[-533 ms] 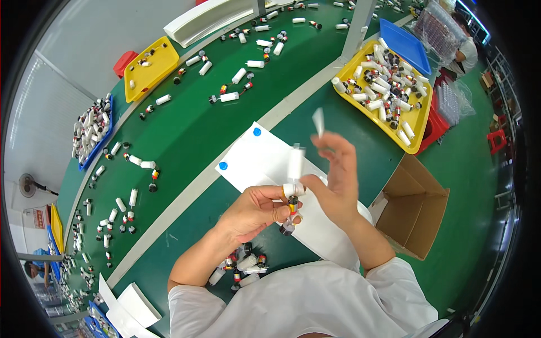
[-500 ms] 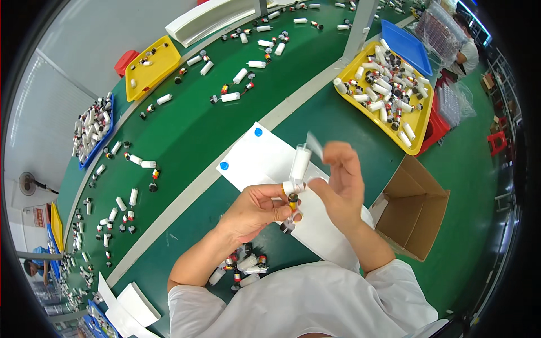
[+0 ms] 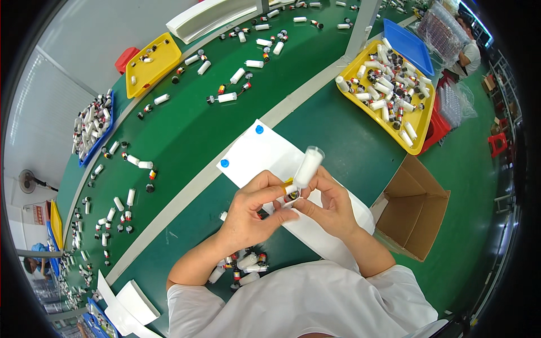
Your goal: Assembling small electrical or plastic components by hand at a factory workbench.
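In front of my chest both hands meet on one small assembly, whose white cylinder [image 3: 309, 168] with a clear rim tilts up and away from me. My left hand [image 3: 253, 208] is closed round its lower part, where an orange-yellow band and a dark end show between the fingers. From the other side my right hand [image 3: 329, 205] pinches the same assembly near its base. The fingers partly hide the joint there. Beneath the hands lies a white sheet [image 3: 253, 149] with two blue round pieces on its far-left edge. Close to my body, several similar assemblies [image 3: 248, 262] are heaped.
A green conveyor belt [image 3: 186, 129] carries scattered assemblies beyond a pale rail. At right stand a heaped yellow tray [image 3: 414, 147], a blue tray [image 3: 408, 48] and an open cardboard box [image 3: 417, 211]. Another yellow tray [image 3: 163, 59] and a filled blue tray [image 3: 112, 127] stand across the belt.
My right hand, raised and blurred before, has come down to the assembly and grips it. The white cylinder has shifted slightly right. Parts on the belt have drifted a little left.
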Motion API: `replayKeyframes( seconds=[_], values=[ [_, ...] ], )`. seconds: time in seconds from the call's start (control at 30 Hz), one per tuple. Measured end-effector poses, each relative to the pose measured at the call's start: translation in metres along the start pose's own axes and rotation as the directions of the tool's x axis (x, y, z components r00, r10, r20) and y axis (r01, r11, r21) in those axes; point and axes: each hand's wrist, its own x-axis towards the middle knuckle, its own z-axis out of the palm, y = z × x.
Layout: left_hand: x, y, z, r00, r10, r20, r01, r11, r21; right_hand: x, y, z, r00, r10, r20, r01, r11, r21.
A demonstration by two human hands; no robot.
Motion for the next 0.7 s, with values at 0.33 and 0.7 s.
replayKeyframes(
  seconds=[0.33,0.7],
  values=[
    [0.000,0.001,-0.028,0.979,-0.117,-0.170,0.144,0.977,0.156,0.021,0.019,-0.004,0.998,0.013,0.054,0.011,0.910,-0.414],
    [-0.035,-0.004,-0.077,0.970,-0.125,-0.209,0.239,0.655,0.717,0.064,0.060,0.017,0.903,-0.189,0.386,0.412,0.634,-0.654]
  ],
)
